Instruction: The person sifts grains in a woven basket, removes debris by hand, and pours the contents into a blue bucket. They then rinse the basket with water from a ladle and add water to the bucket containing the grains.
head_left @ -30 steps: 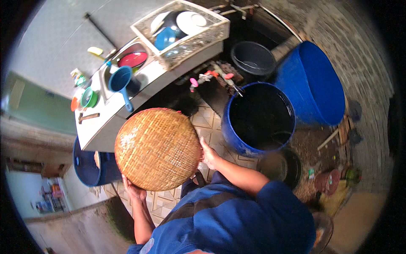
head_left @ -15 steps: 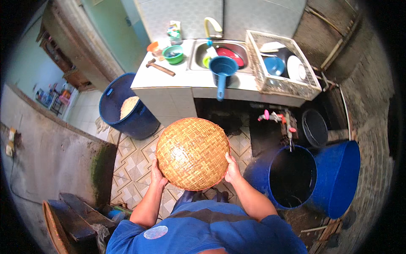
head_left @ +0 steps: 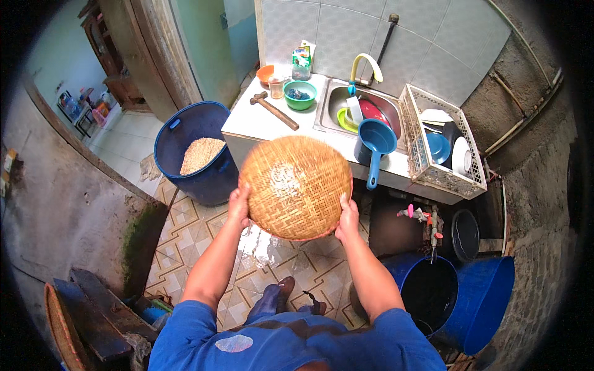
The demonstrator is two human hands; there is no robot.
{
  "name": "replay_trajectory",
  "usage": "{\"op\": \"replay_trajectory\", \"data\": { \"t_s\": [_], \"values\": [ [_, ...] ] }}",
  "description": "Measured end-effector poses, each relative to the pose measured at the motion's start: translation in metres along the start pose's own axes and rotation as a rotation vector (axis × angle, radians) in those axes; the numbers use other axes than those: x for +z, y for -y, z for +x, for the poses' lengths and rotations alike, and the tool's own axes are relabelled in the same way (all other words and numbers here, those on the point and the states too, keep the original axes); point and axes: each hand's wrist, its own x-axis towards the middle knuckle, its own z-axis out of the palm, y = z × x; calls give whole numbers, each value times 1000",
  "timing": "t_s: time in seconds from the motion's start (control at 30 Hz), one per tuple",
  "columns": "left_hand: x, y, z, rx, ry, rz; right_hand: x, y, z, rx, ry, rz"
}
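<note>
A round woven bamboo basket [head_left: 294, 185] is held out in front of my body with its woven outside upward; what is under it is hidden. My left hand [head_left: 239, 204] grips its left rim and my right hand [head_left: 346, 216] its right rim. Just beyond it stands the white counter [head_left: 247, 130], with a hammer [head_left: 279, 114], a green bowl [head_left: 300, 104] and a blue long-handled dipper [head_left: 375, 137] by the steel sink. To the left, a dark blue bin [head_left: 189, 185] holds a pile of pale grains [head_left: 199, 153].
A white dish crate [head_left: 445, 176] is right of the sink. At lower right are pink-handled taps [head_left: 421, 215], a blue water drum [head_left: 402, 272] and another blue tub [head_left: 489, 290]. A doorway [head_left: 124, 136] opens at upper left; boards [head_left: 93, 309] lean at lower left.
My view has swung from the drums round toward the counter and doorway. Both hands keep hold of the basket, which has risen away from my body, nearer the counter and the bin.
</note>
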Motion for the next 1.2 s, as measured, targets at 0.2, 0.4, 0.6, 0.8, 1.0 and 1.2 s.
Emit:
{"op": "replay_trajectory", "data": {
  "t_s": [0.2,0.4,0.6,0.8,1.0,1.2],
  "values": [
    [-4,24,-40,-61,-47,-25,-18,-21,-28,86,-110,-40],
    [-72,26,-78,-500,5,148,47,9,-95,-171,191,-260],
    [-79,-50,-120,-371,76,-293,63,15,-130,-640,830,-1169],
    [-109,-31,-125,-258,82,-308,64,12,-140,-794,1134,-1318],
    [-122,-48,-163,-22,-15,-395,47,73,-101,106,861,-526],
    [-150,-61,-163,104,-55,-415,-35,18,-80,383,276,-2233]
  ]
}}
